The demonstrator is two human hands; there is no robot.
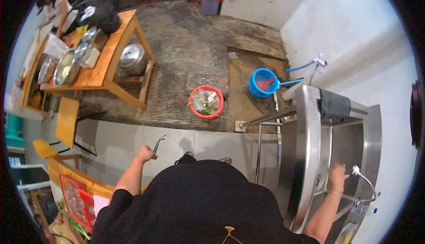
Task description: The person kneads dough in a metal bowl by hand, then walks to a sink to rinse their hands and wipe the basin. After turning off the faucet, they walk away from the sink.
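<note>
My left hand [145,153] is closed around a thin dark item with two slender arms [159,144], held out over the pale tiled floor. Its bent ends point away from me; I cannot make out its exact kind. My right hand [338,176] is above the basin of the stainless steel sink [313,129], near the curved faucet [370,186] with a white tip. Motion blurs its fingers, and nothing held shows in it. Under that hand, the sink drain [318,181] is partly visible.
A red basket [191,105] with plastic and greens and a blue bucket [256,88] stand on the floor ahead. Left are a wooden table [99,78] with metal bowls, a yellow chair [67,116], and a person [62,5] behind. Red trays [73,195] lie at lower left.
</note>
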